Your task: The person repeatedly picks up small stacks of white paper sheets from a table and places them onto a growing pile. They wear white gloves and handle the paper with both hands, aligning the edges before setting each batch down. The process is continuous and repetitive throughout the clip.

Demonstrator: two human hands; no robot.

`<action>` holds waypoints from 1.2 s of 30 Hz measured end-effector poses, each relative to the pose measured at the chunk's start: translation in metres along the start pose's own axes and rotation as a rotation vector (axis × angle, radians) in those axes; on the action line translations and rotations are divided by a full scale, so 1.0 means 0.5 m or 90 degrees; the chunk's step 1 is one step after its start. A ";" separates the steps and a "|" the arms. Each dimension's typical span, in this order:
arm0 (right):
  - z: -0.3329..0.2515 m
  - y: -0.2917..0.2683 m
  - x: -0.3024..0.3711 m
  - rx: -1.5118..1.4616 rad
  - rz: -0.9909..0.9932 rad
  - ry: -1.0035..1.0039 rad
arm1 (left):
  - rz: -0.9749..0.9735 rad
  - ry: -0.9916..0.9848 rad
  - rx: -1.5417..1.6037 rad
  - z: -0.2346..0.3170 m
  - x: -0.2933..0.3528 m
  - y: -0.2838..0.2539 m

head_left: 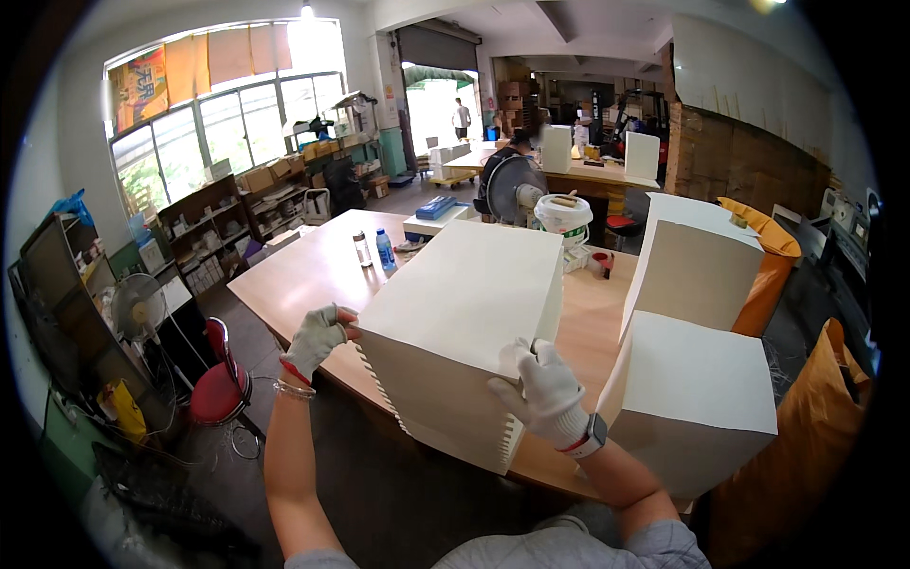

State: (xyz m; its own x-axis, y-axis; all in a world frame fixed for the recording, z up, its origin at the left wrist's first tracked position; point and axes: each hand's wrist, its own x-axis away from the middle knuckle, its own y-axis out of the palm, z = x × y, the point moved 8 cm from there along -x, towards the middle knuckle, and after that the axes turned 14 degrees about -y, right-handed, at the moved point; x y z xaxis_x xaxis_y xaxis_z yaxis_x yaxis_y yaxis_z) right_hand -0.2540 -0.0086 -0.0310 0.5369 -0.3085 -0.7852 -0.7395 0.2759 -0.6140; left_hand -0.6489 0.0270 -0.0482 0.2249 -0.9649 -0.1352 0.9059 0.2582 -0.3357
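A tall block of stacked white sheets [464, 275], seemingly paper or card, stands on the table in front of me. Its near corners show a ragged, stepped edge. My left hand [320, 341], in a pale work glove with bare fingertips, has its fingers bent against the stack's near left top corner. The gloved right hand [545, 387] is closed at the near right top edge, fingers curled over it and thumb on the front face. Whether a single sheet is pinched there is too fine to make out. A watch [594, 432] sits on my right wrist.
Two more white stacks, a nearer one [697, 370] and a farther one [697, 256], stand at the right beside orange sacks [806, 446]. The wooden table [294, 266] holds bottles [385, 249] and a white bucket [562, 216]. A red chair [220, 384] stands left. Beyond the fan [515, 185] sits a person.
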 end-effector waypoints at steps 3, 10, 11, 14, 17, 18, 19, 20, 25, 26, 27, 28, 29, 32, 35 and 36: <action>0.001 0.000 -0.007 -0.035 -0.006 -0.001 | 0.023 0.015 -0.013 -0.003 0.008 -0.002; 0.144 0.056 0.162 -0.536 0.303 0.194 | 0.263 0.075 0.384 -0.169 0.116 0.052; 0.179 0.103 0.213 -0.573 0.361 0.278 | 0.280 0.101 0.456 -0.254 0.141 0.047; 0.299 0.262 0.433 -0.623 0.474 0.552 | 0.148 -0.122 0.558 -0.468 0.174 0.165; 0.409 0.455 0.697 -0.644 0.495 0.807 | 0.086 -0.404 0.767 -0.730 0.238 0.317; 0.427 0.497 0.760 -0.641 0.512 0.894 | 0.158 -0.535 0.845 -0.775 0.266 0.366; 0.440 0.525 0.775 -0.640 0.463 0.896 | 0.120 -0.551 0.927 -0.810 0.269 0.412; 0.452 0.549 0.794 -0.635 0.417 0.897 | 0.075 -0.568 1.006 -0.859 0.279 0.457; 0.544 0.626 0.888 -0.654 0.409 0.890 | 0.036 -0.812 0.839 -0.883 0.303 0.551; 0.521 0.602 0.864 -0.585 0.396 0.920 | -0.005 -0.778 0.885 -0.893 0.291 0.547; 0.493 0.563 0.859 -0.525 0.390 0.946 | -0.059 -0.773 0.925 -0.896 0.282 0.551; 0.464 0.531 0.874 -0.485 0.409 0.969 | -0.085 -0.793 0.943 -0.866 0.276 0.542; 0.434 0.501 0.880 -0.452 0.421 0.986 | -0.134 -0.763 0.969 -0.860 0.259 0.536; 0.349 0.411 0.898 -0.356 0.453 1.014 | -0.224 -0.695 0.813 -0.777 0.228 0.514; 0.288 0.364 0.919 -0.297 0.488 1.024 | -0.203 -0.749 0.873 -0.785 0.214 0.512; 0.274 0.352 0.926 -0.281 0.496 1.025 | -0.187 -0.790 0.949 -0.798 0.219 0.523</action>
State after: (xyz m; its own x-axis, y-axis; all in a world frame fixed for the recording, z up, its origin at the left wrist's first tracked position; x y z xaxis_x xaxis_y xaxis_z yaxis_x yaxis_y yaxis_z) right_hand -0.0799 0.0220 -0.5134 -0.6040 -0.7840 0.1433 -0.7825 0.6175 0.0799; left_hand -0.5306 0.0078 -0.5227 -0.4800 -0.6289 0.6116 0.3357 0.5124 0.7904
